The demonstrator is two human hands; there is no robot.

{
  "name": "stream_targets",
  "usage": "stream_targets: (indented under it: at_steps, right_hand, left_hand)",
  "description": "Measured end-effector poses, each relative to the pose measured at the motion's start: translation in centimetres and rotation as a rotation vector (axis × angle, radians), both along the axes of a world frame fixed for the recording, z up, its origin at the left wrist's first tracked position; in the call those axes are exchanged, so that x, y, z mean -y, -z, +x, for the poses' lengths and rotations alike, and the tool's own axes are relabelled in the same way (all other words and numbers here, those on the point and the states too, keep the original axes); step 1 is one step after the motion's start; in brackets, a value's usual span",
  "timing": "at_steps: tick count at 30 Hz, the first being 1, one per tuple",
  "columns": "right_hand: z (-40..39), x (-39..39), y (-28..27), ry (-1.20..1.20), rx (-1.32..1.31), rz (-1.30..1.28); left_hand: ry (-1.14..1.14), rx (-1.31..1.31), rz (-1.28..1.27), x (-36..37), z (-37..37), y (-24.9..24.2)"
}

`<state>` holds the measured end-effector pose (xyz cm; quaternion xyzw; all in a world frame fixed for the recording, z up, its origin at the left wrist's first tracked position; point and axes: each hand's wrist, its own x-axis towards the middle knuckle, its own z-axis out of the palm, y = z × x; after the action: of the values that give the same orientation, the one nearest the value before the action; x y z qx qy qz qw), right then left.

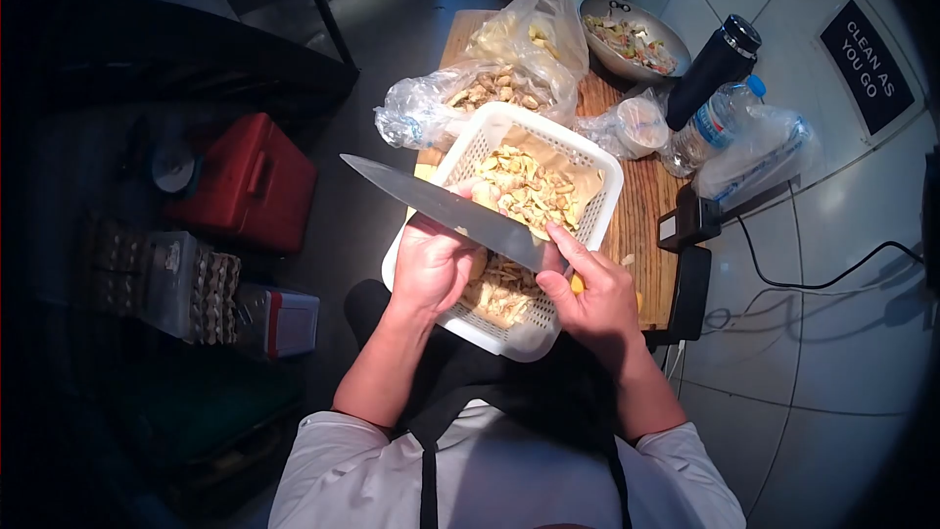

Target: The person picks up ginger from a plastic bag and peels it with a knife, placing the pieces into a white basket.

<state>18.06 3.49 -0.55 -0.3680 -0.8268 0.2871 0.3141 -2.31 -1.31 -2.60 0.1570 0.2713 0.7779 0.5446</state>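
The blade of the knife [450,212] crosses above a white basket [614,173] of pale cut pieces [534,181], hiding most fingers of the left hand [431,263]; I cannot tell what they grip. The right hand [595,296] is clamped around the mostly covered handle. The bottle [707,135] label is illegible; the wall sign [868,67] reads "CLEAN AS YOU GO". The wooden surface [641,220] adjoins white tiles [744,372].

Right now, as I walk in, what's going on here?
Someone's right hand holds a large knife over a white basket of pale, cut-up pieces. The left hand is close under the knife, partly hidden by it, so I can't tell exactly what it holds. Beyond the basket, a clear plastic bag has more pieces in it.
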Motion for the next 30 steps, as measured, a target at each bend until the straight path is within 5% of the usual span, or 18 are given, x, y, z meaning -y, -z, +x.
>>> stream_targets:
  at_steps: [17,25,30]
  right_hand:
    - [-0.2,0.3,0.5,0.012,0.006,0.112]
    - [-0.7,-1.0,0.6,0.041,-0.054,-0.109]
    - [0.0,-0.8,0.4,-0.001,-0.082,-0.165]
  left_hand:
    - [-0.055,-0.058,0.039,0.3,0.0,0.1]
    - [0.248,-0.172,0.013,1.7,1.9,1.7]
    - [0.092,-0.040,-0.054,0.5,0.6,1.0]
